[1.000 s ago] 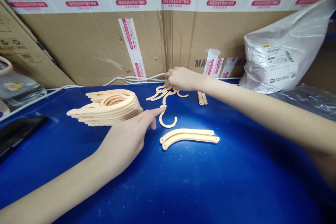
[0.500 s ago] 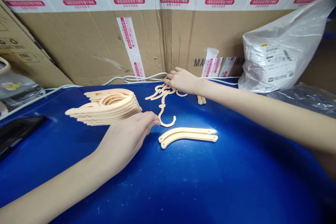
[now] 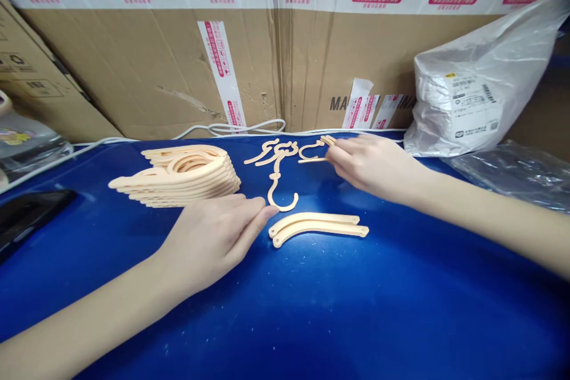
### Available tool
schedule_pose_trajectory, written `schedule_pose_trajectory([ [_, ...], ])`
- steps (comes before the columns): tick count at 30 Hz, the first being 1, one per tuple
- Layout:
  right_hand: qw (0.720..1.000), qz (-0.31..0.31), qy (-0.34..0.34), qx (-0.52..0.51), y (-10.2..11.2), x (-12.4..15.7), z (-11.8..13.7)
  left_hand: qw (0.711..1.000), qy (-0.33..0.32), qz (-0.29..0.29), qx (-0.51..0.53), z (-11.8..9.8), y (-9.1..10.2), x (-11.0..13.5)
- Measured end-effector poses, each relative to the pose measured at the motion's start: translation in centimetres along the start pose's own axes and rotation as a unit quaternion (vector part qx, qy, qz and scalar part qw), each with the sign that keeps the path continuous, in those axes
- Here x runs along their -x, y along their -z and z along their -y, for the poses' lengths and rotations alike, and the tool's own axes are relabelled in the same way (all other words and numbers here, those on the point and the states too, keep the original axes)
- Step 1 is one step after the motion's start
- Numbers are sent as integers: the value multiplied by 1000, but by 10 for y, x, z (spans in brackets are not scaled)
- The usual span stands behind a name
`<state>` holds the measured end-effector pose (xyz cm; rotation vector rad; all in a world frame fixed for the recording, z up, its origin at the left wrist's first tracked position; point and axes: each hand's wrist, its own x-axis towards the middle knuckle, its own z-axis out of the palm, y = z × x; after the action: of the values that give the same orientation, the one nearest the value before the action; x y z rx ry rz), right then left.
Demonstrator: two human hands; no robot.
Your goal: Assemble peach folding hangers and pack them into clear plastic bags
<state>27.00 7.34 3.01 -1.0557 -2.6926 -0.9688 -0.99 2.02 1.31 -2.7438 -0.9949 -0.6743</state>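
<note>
My left hand (image 3: 218, 228) is closed, its thumb and fingertips pinching the edge of a beige plastic hanger hook (image 3: 285, 208). Just right of it, two curved hanger arms (image 3: 318, 228) lie side by side on the blue table. Farther back, my right hand (image 3: 374, 166) has its fingers closed on a slim beige hanger arm (image 3: 312, 160), whose end sticks out to the left; its palm side is hidden. Several loose hooks (image 3: 280, 149) lie between the hands. A stack of beige hanger pieces (image 3: 178, 175) stands behind my left hand.
Cardboard boxes (image 3: 155, 65) form a wall behind the blue table (image 3: 312, 309). A white cable (image 3: 200, 129) runs along their base. At the right stands a white plastic bag (image 3: 476, 83) beside clear plastic film (image 3: 512, 172). A black phone-like object (image 3: 35, 217) lies at the left.
My right hand has moved right and towards me, from the loose hooks to the hanger arms, and closed on one. The left hand stays at the hook, its thumb now showing on it.
</note>
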Motion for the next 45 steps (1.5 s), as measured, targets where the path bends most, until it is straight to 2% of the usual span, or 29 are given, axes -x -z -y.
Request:
schedule_pose_trajectory([
  [3,999,-22,27,7,2,25,11,1000,13,7,1,2,-3,0],
  [6,998,-45,43,10,-2,36,19,1000,18,15,5,3,-5,0],
  [12,998,-42,43,16,-10,38,23,1000,20,8,15,4,-9,3],
  [19,996,-49,4,-71,-9,35,22,999,24,13,17,5,-10,6],
  [21,986,-42,-36,-156,-10,33,22,999,26,18,18,5,-11,6],
  [25,929,-42,-121,-348,-18,33,20,999,20,15,22,7,-13,7],
  [27,911,-41,-130,-389,-23,33,20,999,19,16,24,7,-14,7],
  [29,907,-42,-122,-401,-27,33,20,999,20,18,28,7,-14,7],
  [35,918,-63,-108,-377,-30,31,21,999,22,23,37,6,-16,5],
  [41,969,-110,-37,-219,-24,32,24,999,24,25,37,7,-17,6],
  [45,966,-99,-29,-237,-25,34,24,999,21,23,39,7,-18,7],
])
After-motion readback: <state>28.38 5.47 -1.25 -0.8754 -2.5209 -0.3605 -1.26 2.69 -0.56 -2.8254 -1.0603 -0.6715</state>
